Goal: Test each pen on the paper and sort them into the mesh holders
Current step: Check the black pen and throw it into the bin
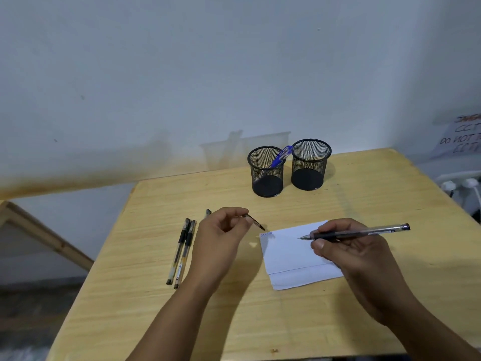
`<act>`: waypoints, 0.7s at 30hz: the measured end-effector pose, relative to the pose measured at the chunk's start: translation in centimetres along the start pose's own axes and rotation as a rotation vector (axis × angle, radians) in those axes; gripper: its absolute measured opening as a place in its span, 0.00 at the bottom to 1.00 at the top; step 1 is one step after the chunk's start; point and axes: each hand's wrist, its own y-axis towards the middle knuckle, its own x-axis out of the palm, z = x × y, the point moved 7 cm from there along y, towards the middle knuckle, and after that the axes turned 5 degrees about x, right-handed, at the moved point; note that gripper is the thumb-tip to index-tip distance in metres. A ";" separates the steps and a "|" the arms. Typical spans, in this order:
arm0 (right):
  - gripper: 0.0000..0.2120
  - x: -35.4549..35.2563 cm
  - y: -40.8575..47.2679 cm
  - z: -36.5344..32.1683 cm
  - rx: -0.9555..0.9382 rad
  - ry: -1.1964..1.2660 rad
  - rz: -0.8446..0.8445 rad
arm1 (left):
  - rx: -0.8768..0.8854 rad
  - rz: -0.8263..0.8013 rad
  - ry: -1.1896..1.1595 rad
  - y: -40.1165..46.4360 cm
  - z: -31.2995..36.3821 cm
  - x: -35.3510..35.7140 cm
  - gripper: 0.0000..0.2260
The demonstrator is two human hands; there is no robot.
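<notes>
Two hands share one pen: cap off in the left, nib over the paper in the right.

Head view: the right hand (348, 246) has its fingers (321, 244) curled round a clear-barrelled black gel pen (359, 231), tip hovering just above the folded white paper sheet (291, 256), apparently ready for a test stroke beside a small blue scribble (267, 234). The left hand (221, 238), wrist raised, pinches the dark pen cap (255, 222) aside, keeping it handy. Two black pens (182, 252) wait on the pale wooden desk (260, 321). Behind stand two black mesh holders: the left holder (266, 171) contains blue pens (279, 157); the right holder (309, 164) looks empty.
</notes>
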 end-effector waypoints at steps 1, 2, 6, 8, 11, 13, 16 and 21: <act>0.09 0.2 0.0 0.0 0.003 0.020 -0.008 | -0.026 -0.005 -0.057 -0.5 0.2 0.2 0.04; 0.09 0.3 -0.1 -0.1 0.009 0.044 -0.017 | -0.049 -0.012 -0.105 -1.1 0.3 0.4 0.05; 0.05 0.8 -0.6 -0.4 0.039 0.168 -0.025 | -0.125 -0.029 -0.281 -2.7 0.4 1.8 0.05; 0.08 0.7 -0.8 -0.9 0.014 0.184 0.013 | -0.160 -0.043 -0.354 -3.1 0.4 2.5 0.05; 0.09 0.1 -1.0 -2.0 -0.067 0.124 0.064 | -0.180 -0.079 -0.383 -3.7 0.6 3.6 0.06; 0.07 -0.3 -1.2 -2.7 -0.124 0.067 0.093 | -0.179 -0.092 -0.377 -4.0 0.8 4.2 0.06; 0.08 -0.8 -1.6 -3.2 -0.170 0.000 0.121 | -0.178 -0.116 -0.369 -4.5 1.1 5.0 0.06; 0.11 -1.3 -1.9 -3.0 -0.189 -0.107 0.147 | -0.183 -0.150 -0.376 -5.0 1.6 6.3 0.06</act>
